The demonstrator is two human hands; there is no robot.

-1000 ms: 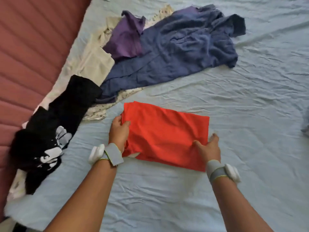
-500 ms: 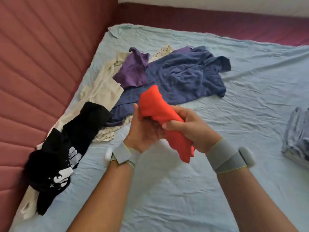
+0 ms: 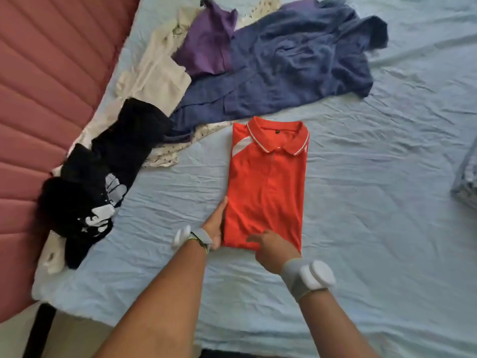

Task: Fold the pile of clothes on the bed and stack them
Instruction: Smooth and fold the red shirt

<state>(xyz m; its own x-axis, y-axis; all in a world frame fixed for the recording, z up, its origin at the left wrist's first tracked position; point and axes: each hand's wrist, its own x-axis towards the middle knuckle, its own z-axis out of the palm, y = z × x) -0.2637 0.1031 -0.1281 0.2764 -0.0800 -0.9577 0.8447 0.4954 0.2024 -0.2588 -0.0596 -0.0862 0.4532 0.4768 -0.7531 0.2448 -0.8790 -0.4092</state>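
A folded orange polo shirt (image 3: 267, 182) lies collar-up on the light blue bed sheet (image 3: 374, 202). My left hand (image 3: 215, 223) lies flat along the shirt's lower left edge, fingers straight. My right hand (image 3: 273, 248) rests on the shirt's near edge with fingers loosely bent, touching the cloth. Beyond the shirt lies the unfolded pile: a dark blue garment (image 3: 289, 63), a purple one (image 3: 206, 45), a cream one (image 3: 157, 78) and a black printed one (image 3: 103, 182).
A pink quilted headboard (image 3: 46, 99) runs along the left side. A folded blue-grey stack (image 3: 467, 177) sits at the right edge of the frame. The bed's near corner and floor (image 3: 67, 332) show at the bottom left.
The orange shirt was lifted and bunched between both hands, and now lies flat again as a narrow folded rectangle with the collar showing. Both hands have moved to its near end.
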